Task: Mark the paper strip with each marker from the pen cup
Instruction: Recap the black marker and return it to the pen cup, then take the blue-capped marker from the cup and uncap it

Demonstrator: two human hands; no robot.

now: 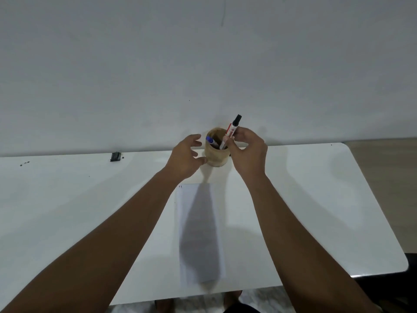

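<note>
A tan wooden pen cup [216,155] stands at the far edge of the white table [304,199], against the wall. My right hand [247,150] grips a black-capped marker with a red-and-white barrel [230,132]; its lower end is still inside the cup. A blue-capped marker [211,141] leans in the cup's left side. My left hand [186,154] is beside the cup on its left with fingers spread, the thumb touching the cup's base. A long white paper strip [200,233] lies in front of the cup, running towards me, with small dark marks at its far left corner.
A small black object [115,156] lies at the table's far edge on the left, with a few dark specks [24,164] further left. The table's right end is rounded, with bare floor [383,159] beyond it.
</note>
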